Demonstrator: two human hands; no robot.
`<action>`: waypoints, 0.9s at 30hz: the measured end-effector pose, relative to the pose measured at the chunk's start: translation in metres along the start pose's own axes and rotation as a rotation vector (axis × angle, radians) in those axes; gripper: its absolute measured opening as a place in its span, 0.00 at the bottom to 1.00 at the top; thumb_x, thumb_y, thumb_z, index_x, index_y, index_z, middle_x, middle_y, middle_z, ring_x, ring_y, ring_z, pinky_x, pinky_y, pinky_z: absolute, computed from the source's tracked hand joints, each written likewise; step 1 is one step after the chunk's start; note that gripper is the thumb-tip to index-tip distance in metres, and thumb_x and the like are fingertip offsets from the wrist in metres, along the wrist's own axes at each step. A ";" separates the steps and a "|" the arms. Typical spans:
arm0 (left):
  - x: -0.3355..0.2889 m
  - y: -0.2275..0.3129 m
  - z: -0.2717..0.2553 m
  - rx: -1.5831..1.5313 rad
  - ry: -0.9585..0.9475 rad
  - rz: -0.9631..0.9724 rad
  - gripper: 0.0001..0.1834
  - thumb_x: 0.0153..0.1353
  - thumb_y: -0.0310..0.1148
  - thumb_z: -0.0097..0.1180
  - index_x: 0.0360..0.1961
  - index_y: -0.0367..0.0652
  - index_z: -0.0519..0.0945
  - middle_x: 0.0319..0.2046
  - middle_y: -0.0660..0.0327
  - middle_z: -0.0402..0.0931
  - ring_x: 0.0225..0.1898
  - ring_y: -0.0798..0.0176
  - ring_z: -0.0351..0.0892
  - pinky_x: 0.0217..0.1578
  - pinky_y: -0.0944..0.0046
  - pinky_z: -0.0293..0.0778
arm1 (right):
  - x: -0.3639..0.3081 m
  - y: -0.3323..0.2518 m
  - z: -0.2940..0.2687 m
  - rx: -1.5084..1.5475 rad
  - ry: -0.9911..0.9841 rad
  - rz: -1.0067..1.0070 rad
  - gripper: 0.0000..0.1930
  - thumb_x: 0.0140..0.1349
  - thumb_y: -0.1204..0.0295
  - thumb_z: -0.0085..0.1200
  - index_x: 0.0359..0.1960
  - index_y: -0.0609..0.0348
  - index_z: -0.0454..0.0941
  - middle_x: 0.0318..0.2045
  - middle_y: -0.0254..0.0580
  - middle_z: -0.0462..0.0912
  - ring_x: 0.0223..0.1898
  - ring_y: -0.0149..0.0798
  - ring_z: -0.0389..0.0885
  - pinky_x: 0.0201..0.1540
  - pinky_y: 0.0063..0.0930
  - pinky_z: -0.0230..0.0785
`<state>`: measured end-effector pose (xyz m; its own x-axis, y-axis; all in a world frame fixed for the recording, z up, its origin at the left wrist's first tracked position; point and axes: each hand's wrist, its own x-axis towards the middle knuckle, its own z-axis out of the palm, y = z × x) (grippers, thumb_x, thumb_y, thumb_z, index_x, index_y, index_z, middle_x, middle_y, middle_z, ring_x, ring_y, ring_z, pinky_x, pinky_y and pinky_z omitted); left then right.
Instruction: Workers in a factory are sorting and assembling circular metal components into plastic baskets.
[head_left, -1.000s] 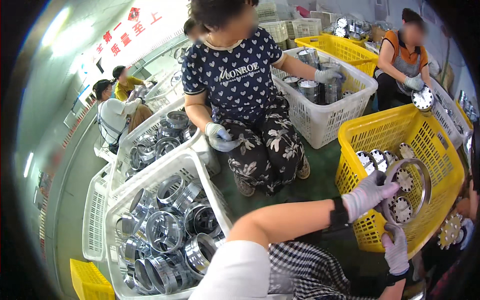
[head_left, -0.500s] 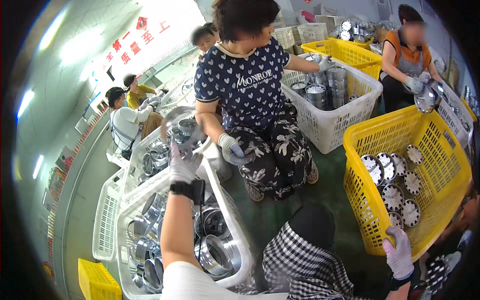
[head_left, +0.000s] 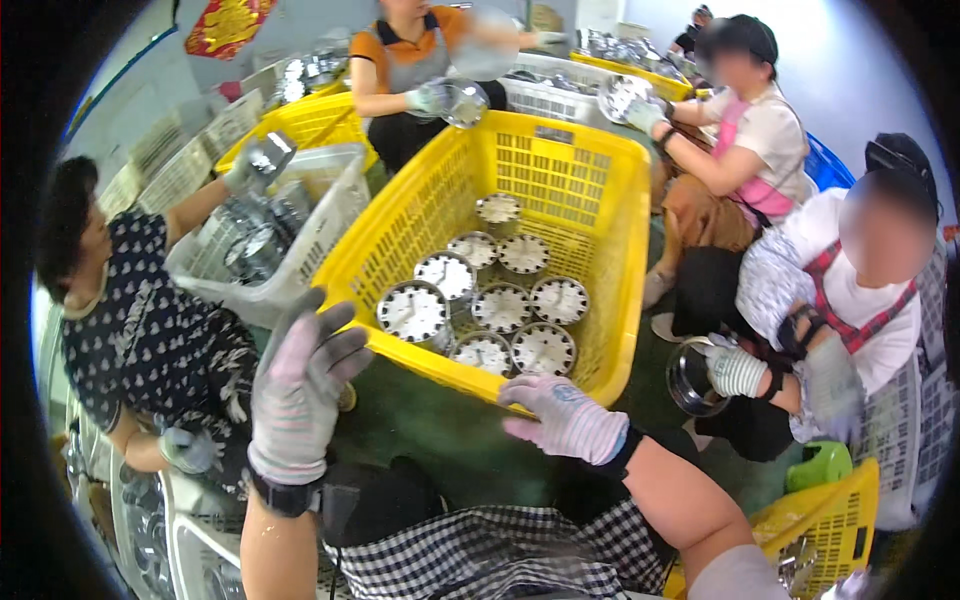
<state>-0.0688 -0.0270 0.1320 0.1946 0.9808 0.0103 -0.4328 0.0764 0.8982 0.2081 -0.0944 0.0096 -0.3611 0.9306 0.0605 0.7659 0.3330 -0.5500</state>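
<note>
My left hand (head_left: 300, 390), in a striped glove with grey fingertips, is raised beside the near left rim of a yellow basket (head_left: 620, 330). It holds nothing and its fingers are stretched out. My right hand (head_left: 570, 415), gloved too, hooks its fingers over the basket's near edge, with the thumb below. Inside the basket, several short metal cylinders (head_left: 501, 307) with pale, notched round tops stand grouped toward the near left side. The far part of the basket floor shows bare mesh.
On the left, a person (head_left: 150, 310) lifts a metal part over a white basket (head_left: 300, 300). An orange-sleeved person (head_left: 420, 60) is beyond the yellow basket. Two people with metal parts sit at right. Another yellow basket (head_left: 840, 525) stands near my right arm.
My view has swung right. My left hand has come from a blurred metal ring over the white basket to the yellow basket. My right hand remains at the yellow basket's rim.
</note>
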 end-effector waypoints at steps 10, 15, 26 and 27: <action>0.090 -0.110 0.013 -0.070 -0.067 -0.197 0.19 0.66 0.38 0.55 0.54 0.42 0.70 0.44 0.56 0.76 0.40 0.60 0.79 0.40 0.59 0.79 | -0.015 -0.009 0.001 0.086 0.037 -0.030 0.19 0.58 0.62 0.58 0.45 0.65 0.76 0.46 0.51 0.78 0.52 0.53 0.75 0.56 0.42 0.67; 0.177 -0.136 -0.039 0.435 0.126 -0.201 0.19 0.62 0.38 0.57 0.53 0.45 0.72 0.42 0.63 0.76 0.41 0.65 0.76 0.37 0.64 0.76 | -0.015 -0.024 -0.004 0.046 0.015 -0.084 0.19 0.56 0.62 0.61 0.44 0.61 0.76 0.43 0.47 0.79 0.50 0.51 0.74 0.54 0.42 0.67; 0.278 -0.200 -0.044 2.150 -0.335 -0.552 0.24 0.61 0.43 0.50 0.53 0.39 0.79 0.57 0.49 0.74 0.58 0.49 0.74 0.56 0.56 0.72 | -0.001 -0.027 -0.006 0.158 -0.072 -0.042 0.19 0.56 0.61 0.60 0.43 0.61 0.77 0.41 0.43 0.79 0.48 0.48 0.74 0.50 0.40 0.68; 0.285 -0.211 -0.054 2.190 -0.301 -0.586 0.23 0.62 0.41 0.48 0.55 0.42 0.79 0.60 0.53 0.72 0.60 0.52 0.73 0.57 0.56 0.71 | -0.001 -0.029 -0.009 0.171 -0.079 -0.036 0.19 0.56 0.60 0.60 0.43 0.61 0.77 0.41 0.44 0.79 0.48 0.48 0.75 0.51 0.40 0.68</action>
<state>0.0301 0.2457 -0.0786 0.0713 0.8703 -0.4874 0.9537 -0.2027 -0.2223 0.1910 -0.1039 0.0329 -0.4323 0.9015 0.0213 0.6523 0.3290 -0.6828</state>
